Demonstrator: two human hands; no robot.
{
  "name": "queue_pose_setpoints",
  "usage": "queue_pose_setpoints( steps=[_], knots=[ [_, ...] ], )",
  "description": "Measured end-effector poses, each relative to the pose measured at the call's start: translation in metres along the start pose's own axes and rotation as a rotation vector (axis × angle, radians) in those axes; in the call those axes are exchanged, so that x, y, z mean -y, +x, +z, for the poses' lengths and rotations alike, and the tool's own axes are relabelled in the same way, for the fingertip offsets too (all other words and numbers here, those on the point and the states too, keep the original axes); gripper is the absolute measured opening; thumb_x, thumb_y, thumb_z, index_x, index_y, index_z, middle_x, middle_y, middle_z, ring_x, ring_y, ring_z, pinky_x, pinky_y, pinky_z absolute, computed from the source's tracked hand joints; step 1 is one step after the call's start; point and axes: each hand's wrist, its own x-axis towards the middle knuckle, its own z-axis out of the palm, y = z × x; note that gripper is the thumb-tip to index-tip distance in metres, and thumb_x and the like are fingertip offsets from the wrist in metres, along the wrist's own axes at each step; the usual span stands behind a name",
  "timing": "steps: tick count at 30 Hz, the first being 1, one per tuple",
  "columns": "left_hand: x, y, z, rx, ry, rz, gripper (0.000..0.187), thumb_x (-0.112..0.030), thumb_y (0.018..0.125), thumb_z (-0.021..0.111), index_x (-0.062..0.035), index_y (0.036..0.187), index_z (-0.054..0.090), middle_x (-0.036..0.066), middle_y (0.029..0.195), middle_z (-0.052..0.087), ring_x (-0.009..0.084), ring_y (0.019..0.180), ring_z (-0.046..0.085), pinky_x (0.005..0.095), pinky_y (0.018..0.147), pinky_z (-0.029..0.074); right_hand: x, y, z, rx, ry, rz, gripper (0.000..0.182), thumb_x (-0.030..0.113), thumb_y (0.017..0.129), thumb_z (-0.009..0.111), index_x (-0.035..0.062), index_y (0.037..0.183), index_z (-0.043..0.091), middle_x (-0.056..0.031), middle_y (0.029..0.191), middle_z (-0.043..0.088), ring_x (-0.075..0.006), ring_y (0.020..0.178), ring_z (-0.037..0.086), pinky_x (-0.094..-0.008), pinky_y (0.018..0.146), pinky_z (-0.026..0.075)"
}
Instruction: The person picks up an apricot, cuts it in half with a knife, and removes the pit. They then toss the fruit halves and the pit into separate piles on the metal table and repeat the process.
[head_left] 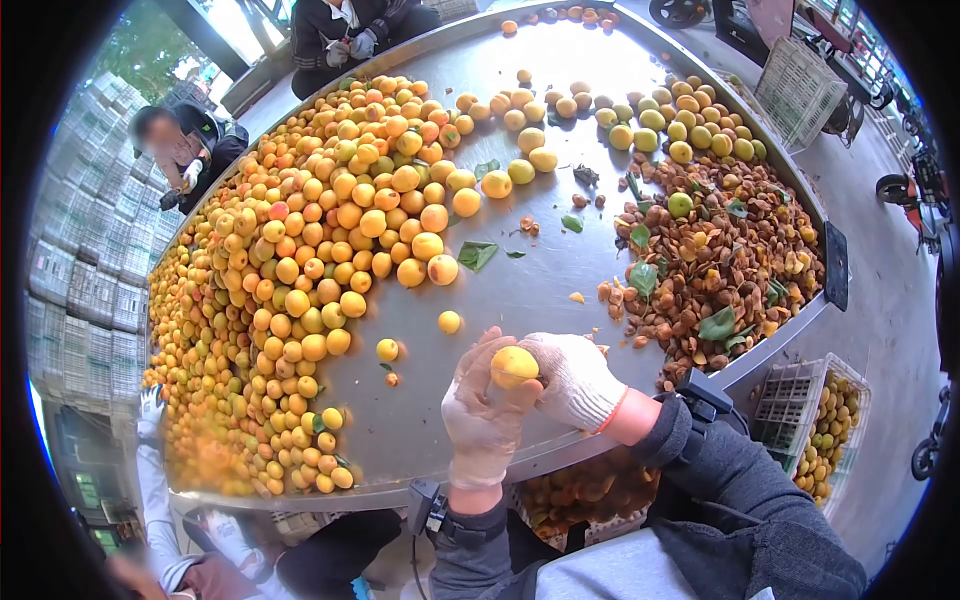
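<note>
A yellow apricot (pixel 514 367) is held up between my two hands over the near edge of the metal table. My left hand (pixel 482 420), in a thin pale glove, grips it from the left and below. Closed against the fruit's right side is my right hand (pixel 578 380), in a white knitted glove; its inner fingers are hidden, so anything else in them cannot be seen. A thin line crosses the apricot's skin. Two loose apricots, one (pixel 449 322) beyond my left hand and another (pixel 388 350) to its left, lie on the metal.
Whole apricots (pixel 330 220) are heaped on the left of the metal table (pixel 540 270). To the right lies a brown pile of pits and scraps (pixel 720 270) with leaves. A crate of fruit (pixel 830 430) stands at the lower right. Other people sit around the table's left and far sides.
</note>
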Motion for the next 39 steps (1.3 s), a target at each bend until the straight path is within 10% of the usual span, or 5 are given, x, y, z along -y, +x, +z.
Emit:
queue_pose_setpoints(
  steps=[7,16,23,34,39],
  knots=[
    [0.000,0.003,-0.002,-0.013,0.573,0.217,0.053,-0.035,0.068,0.084,-0.0053,0.108,0.065,0.014,0.097,0.066,0.0353,0.100,0.063,0.0400,0.085,0.052,-0.001,0.006,-0.005,0.184,0.000,0.106,0.021,0.012,0.075,0.065,0.0089,0.095,0.068,-0.0190,0.079,0.065,-0.0386,0.076,0.063,-0.0409,0.067,0.050],
    [0.003,0.006,0.004,0.143,-0.385,-0.228,0.056,-0.038,0.083,0.074,0.0002,0.120,0.058,0.007,0.115,0.062,0.0194,0.126,0.044,0.0359,0.107,0.032,-0.001,0.004,-0.004,0.106,0.060,0.085,0.027,0.007,0.073,0.066,0.0097,0.100,0.066,-0.0150,0.087,0.068,-0.0349,0.082,0.065,-0.0395,0.072,0.052],
    [-0.003,0.007,0.003,0.139,0.142,0.083,0.061,-0.051,0.083,0.067,0.0000,0.116,0.059,0.011,0.117,0.062,0.0224,0.112,0.057,0.0307,0.093,0.045,0.002,0.001,-0.011,0.080,0.065,0.066,0.016,0.012,0.077,0.061,0.0088,0.091,0.068,-0.0188,0.079,0.065,-0.0389,0.074,0.063,-0.0416,0.066,0.050],
    [-0.007,0.001,0.012,0.030,-0.471,-0.252,0.054,-0.011,0.074,0.082,0.0000,0.120,0.057,0.008,0.110,0.062,0.0141,0.102,0.059,0.0274,0.090,0.048,0.001,0.000,-0.001,0.000,0.094,0.005,0.018,0.014,0.076,0.062,0.0078,0.093,0.067,-0.0186,0.077,0.065,-0.0378,0.074,0.063,-0.0392,0.065,0.050],
    [-0.012,0.004,0.003,0.067,0.061,-0.029,0.054,-0.016,0.073,0.083,0.0013,0.118,0.058,0.008,0.107,0.064,0.0169,0.097,0.061,0.0277,0.086,0.049,0.007,0.001,-0.013,0.159,0.144,0.087,0.023,0.011,0.077,0.061,0.0060,0.099,0.067,-0.0160,0.082,0.067,-0.0327,0.074,0.065,-0.0351,0.067,0.051]
  ],
)
